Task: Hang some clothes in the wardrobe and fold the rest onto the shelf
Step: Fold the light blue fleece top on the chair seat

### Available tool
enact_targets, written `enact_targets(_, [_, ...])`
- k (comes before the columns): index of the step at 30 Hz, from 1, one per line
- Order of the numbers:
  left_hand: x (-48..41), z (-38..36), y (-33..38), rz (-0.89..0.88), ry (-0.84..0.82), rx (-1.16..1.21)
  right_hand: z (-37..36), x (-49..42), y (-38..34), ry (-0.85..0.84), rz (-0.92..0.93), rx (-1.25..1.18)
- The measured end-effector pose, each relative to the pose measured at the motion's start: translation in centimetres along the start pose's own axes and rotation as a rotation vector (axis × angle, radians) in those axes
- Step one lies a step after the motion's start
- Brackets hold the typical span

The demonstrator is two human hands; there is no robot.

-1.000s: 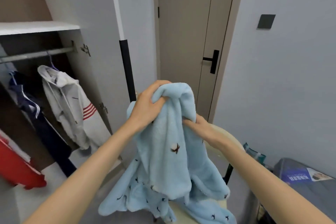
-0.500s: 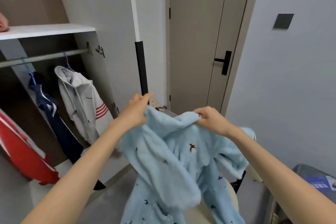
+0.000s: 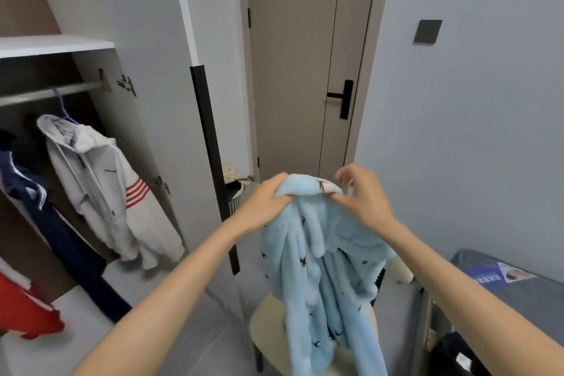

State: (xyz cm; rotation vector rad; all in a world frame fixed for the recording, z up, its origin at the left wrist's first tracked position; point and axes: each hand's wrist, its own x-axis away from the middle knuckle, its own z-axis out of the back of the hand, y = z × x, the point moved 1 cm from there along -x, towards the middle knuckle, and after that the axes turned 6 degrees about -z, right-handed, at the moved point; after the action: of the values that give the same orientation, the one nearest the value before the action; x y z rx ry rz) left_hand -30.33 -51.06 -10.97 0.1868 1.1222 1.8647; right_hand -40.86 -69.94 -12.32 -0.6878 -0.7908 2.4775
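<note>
A fluffy light-blue garment (image 3: 317, 256) with small dark bird prints hangs in front of me over a cream chair (image 3: 268, 323). My left hand (image 3: 262, 204) grips its top edge at the left. My right hand (image 3: 363, 195) pinches the same edge at the right, with the other fingers raised. The open wardrobe (image 3: 100, 76) is on the left, with a rail (image 3: 52, 93) under a white shelf (image 3: 52, 44). On the rail hang a white hooded jacket (image 3: 100, 189) with red stripes, a navy garment (image 3: 45, 223) and a red one (image 3: 24, 311).
A closed grey door (image 3: 302, 64) with a black handle (image 3: 343, 98) faces me. The open wardrobe door's black edge strip (image 3: 210, 156) stands beside my left arm. A laundry basket (image 3: 233, 195) sits behind it. A grey mattress (image 3: 512, 287) lies at the lower right.
My hands have come closer together along the garment's top edge, bunching it between them. The garment now hangs narrower over the chair. The view has shifted slightly.
</note>
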Motion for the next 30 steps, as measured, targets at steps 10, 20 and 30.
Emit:
enact_targets(10, [-0.6,0.7,2.0,-0.126,0.032,0.196,-5.7,7.6,7.0,-0.367,-0.254,-0.545])
enact_targets(20, [2.5,5.9,-2.8,-0.066,-0.022,-0.459,0.0,2.7,-1.4,-0.023,-0.019,-0.413])
enact_targets(30, [5.2,4.1,-2.2,0.153,-0.117,0.175,0.0,-1.2,-8.0,-0.1,-0.138,-0.394])
